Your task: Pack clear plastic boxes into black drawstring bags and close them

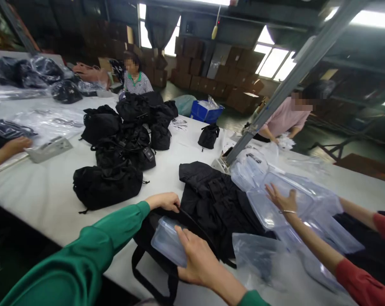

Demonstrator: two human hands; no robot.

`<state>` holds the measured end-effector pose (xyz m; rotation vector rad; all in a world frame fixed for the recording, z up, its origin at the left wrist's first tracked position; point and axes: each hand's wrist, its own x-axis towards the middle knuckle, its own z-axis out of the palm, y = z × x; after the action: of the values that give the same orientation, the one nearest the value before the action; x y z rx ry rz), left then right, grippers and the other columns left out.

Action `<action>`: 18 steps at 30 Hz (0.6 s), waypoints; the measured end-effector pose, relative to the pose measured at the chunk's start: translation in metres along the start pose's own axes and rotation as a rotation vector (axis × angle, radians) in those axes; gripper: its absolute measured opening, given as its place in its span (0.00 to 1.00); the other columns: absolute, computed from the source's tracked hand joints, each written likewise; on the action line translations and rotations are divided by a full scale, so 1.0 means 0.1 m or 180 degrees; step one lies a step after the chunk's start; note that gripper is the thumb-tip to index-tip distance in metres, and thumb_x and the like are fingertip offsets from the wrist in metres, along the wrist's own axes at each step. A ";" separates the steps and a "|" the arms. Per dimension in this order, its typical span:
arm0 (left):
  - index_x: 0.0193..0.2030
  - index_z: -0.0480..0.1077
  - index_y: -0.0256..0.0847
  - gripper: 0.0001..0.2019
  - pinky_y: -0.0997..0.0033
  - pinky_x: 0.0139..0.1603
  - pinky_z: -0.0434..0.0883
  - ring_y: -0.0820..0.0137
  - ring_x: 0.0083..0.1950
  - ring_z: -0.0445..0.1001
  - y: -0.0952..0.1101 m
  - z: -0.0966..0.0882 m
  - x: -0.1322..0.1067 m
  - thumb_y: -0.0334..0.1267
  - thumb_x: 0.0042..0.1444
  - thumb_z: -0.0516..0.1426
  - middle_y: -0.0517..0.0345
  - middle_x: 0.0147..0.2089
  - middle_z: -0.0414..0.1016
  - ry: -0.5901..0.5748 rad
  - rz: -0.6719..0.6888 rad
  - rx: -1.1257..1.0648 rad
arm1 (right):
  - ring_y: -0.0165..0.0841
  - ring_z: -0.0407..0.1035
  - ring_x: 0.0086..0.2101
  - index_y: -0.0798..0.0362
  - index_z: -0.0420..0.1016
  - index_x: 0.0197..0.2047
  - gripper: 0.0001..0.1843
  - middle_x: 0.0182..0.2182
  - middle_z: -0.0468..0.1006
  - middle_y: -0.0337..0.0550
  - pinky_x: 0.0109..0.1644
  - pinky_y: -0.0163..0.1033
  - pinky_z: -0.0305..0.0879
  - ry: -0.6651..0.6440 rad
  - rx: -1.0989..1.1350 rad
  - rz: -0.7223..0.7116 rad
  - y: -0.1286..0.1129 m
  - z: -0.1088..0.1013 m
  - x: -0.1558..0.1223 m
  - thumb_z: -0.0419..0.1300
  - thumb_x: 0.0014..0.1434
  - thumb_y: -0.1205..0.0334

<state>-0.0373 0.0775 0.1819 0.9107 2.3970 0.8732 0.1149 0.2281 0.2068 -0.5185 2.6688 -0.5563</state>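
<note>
A black bag (211, 204) lies open on the white table (46, 191) in front of me. My left hand (163, 200), in a green sleeve, is closed on the bag's rim and strap. My right hand (197, 257) grips a folded clear plastic pouch (168, 242) at the bag's mouth, its fingers wrapped over the pouch's edge. The bag's lower straps (154, 276) hang toward me over the table edge.
A red-sleeved co-worker's hand (283, 202) rests on a pile of clear plastic bags (294, 204) at right. Several packed black bags (122, 140) stand mid-table. Another person's hand (15, 146) lies at left. Two people sit at the far side. A slanted metal post (294, 72) rises from the table.
</note>
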 end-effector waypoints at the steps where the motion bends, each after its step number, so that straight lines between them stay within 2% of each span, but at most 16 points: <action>1: 0.46 0.71 0.32 0.17 0.60 0.45 0.74 0.58 0.44 0.73 0.06 -0.04 0.03 0.46 0.62 0.56 0.57 0.47 0.72 0.0068 0.0055 -0.0041 | 0.52 0.64 0.55 0.54 0.49 0.69 0.53 0.59 0.64 0.61 0.57 0.52 0.62 -0.0025 -0.0265 0.0043 0.01 0.09 0.12 0.64 0.39 0.63; 4: 0.43 0.73 0.34 0.13 0.62 0.44 0.74 0.62 0.43 0.74 0.22 -0.20 0.03 0.43 0.59 0.60 0.56 0.44 0.74 0.0278 0.0234 -0.0073 | 0.54 0.67 0.51 0.56 0.50 0.69 0.55 0.55 0.67 0.64 0.54 0.51 0.65 -0.0027 -0.0823 0.0175 0.09 0.30 0.45 0.63 0.36 0.67; 6: 0.43 0.73 0.37 0.09 0.66 0.48 0.72 0.66 0.45 0.73 0.28 -0.26 -0.11 0.37 0.56 0.62 0.55 0.46 0.75 0.0575 0.0281 -0.0034 | 0.55 0.69 0.49 0.57 0.54 0.67 0.52 0.53 0.69 0.65 0.51 0.50 0.67 0.0050 -0.0928 0.0329 0.20 0.36 0.65 0.62 0.37 0.68; 8: 0.46 0.72 0.39 0.11 0.69 0.53 0.68 0.67 0.50 0.71 0.25 -0.13 -0.36 0.33 0.55 0.62 0.53 0.49 0.74 0.1119 0.0316 -0.0018 | 0.53 0.72 0.46 0.57 0.56 0.66 0.48 0.50 0.72 0.63 0.48 0.50 0.68 0.0175 -0.0773 0.0444 0.33 0.32 0.83 0.60 0.39 0.67; 9: 0.47 0.72 0.40 0.12 0.68 0.54 0.68 0.66 0.50 0.71 0.19 0.01 -0.50 0.32 0.55 0.62 0.53 0.48 0.75 0.1553 0.0404 -0.0037 | 0.53 0.73 0.45 0.56 0.55 0.66 0.47 0.49 0.73 0.61 0.47 0.50 0.68 0.0223 -0.0626 0.0470 0.39 0.27 0.90 0.59 0.41 0.65; 10: 0.47 0.72 0.42 0.13 0.68 0.51 0.69 0.66 0.47 0.73 0.11 0.18 -0.62 0.34 0.54 0.63 0.55 0.45 0.76 0.1686 0.0609 -0.0005 | 0.52 0.73 0.44 0.56 0.54 0.67 0.47 0.48 0.74 0.60 0.47 0.50 0.68 0.0253 -0.0467 0.0491 0.43 0.20 0.96 0.59 0.42 0.63; 11: 0.47 0.71 0.43 0.14 0.67 0.48 0.70 0.65 0.44 0.74 0.02 0.38 -0.73 0.38 0.53 0.64 0.55 0.43 0.77 0.1684 0.0828 0.0155 | 0.53 0.73 0.44 0.56 0.52 0.68 0.47 0.47 0.75 0.58 0.47 0.50 0.67 0.0267 -0.0317 0.0505 0.47 0.13 1.02 0.59 0.43 0.61; 12: 0.49 0.71 0.45 0.13 0.65 0.47 0.70 0.64 0.43 0.75 -0.08 0.58 -0.81 0.38 0.56 0.62 0.54 0.43 0.78 0.1637 0.0972 0.0554 | 0.53 0.73 0.44 0.57 0.51 0.68 0.48 0.46 0.76 0.58 0.47 0.49 0.67 0.0254 -0.0189 0.0519 0.49 0.06 1.07 0.58 0.43 0.60; 14: 0.45 0.73 0.47 0.09 0.57 0.47 0.70 0.59 0.43 0.76 -0.27 0.88 -0.86 0.38 0.58 0.60 0.52 0.38 0.79 0.1407 0.0832 0.1111 | 0.52 0.74 0.45 0.59 0.49 0.68 0.49 0.43 0.78 0.56 0.46 0.46 0.68 0.0197 0.0033 0.0543 0.49 -0.03 1.16 0.58 0.43 0.60; 16: 0.40 0.74 0.48 0.05 0.57 0.42 0.72 0.59 0.38 0.77 -0.39 1.02 -0.83 0.36 0.57 0.61 0.54 0.30 0.77 0.1040 0.0693 0.1243 | 0.49 0.75 0.44 0.60 0.48 0.69 0.50 0.41 0.79 0.55 0.45 0.42 0.69 0.0126 0.0229 0.0505 0.49 0.01 1.22 0.57 0.41 0.62; 18: 0.38 0.74 0.47 0.03 0.63 0.36 0.73 0.64 0.34 0.76 -0.42 1.01 -0.79 0.37 0.57 0.61 0.57 0.29 0.75 0.0814 0.0707 0.1090 | 0.47 0.75 0.45 0.59 0.49 0.69 0.51 0.43 0.79 0.54 0.46 0.41 0.70 0.0083 0.0290 0.0305 0.54 0.16 1.24 0.57 0.41 0.63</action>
<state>0.0574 0.0386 0.0945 1.2826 2.7611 0.7009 -0.0006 0.2170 0.1353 -0.3579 2.6616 -0.6566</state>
